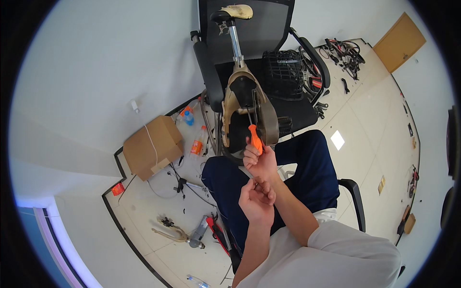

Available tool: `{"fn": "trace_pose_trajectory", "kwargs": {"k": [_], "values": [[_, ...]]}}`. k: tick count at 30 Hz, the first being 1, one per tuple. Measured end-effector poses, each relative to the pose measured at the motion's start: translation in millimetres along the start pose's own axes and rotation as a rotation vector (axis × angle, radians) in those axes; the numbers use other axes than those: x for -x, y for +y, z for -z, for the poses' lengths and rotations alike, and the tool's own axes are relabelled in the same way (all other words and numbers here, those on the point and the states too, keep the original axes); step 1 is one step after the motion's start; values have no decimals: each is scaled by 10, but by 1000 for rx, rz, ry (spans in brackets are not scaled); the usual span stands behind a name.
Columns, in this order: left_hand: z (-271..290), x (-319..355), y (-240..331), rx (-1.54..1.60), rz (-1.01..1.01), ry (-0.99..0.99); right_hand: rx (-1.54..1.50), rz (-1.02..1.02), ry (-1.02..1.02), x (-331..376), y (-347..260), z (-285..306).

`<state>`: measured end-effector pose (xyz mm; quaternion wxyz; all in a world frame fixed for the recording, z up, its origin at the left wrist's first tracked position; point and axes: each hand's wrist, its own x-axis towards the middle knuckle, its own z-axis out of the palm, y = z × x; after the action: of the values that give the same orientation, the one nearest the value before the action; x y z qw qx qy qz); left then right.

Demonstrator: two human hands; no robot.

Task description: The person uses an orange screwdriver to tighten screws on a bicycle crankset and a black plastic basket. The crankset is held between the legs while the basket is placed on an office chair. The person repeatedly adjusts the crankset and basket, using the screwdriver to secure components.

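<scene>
In my right hand (261,162) is a screwdriver with an orange handle (255,139). Its thin shaft points up and away, its tip by the open inner part of a beige bicycle frame (241,72); I cannot tell whether it touches. The frame carries a silver seat post (235,42) and a worn saddle (234,13), and rests against a black office chair (211,62). A grey-brown curved cover (267,120) sits on its right side. My left hand (258,199) is closed just below my right wrist, fingertips pinched together; whatever they hold is too small to make out.
A black wire basket (283,74) sits on the chair seat. To the left lie a cardboard box (152,144), an orange drink bottle (197,143), cables, and a beige fork-shaped part (173,235). Several bicycle parts (348,55) pile up at the far right wall.
</scene>
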<state>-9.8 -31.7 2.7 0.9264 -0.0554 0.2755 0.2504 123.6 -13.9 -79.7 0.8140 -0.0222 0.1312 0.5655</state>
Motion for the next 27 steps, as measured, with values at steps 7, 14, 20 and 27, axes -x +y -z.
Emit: {"fn": "trace_pose_trajectory", "kwargs": {"k": [7, 14, 20, 27], "values": [[-16, 13, -12, 22, 6, -13, 778, 299, 446, -9, 92, -116], [-4, 17, -27, 31, 30, -31, 1036, 270, 415, 23, 33, -62], [-37, 36, 16, 21, 12, 2, 407, 158, 175, -29, 89, -72], [4, 10, -13, 28, 29, -44, 916, 283, 379, -8, 89, -107]]}}
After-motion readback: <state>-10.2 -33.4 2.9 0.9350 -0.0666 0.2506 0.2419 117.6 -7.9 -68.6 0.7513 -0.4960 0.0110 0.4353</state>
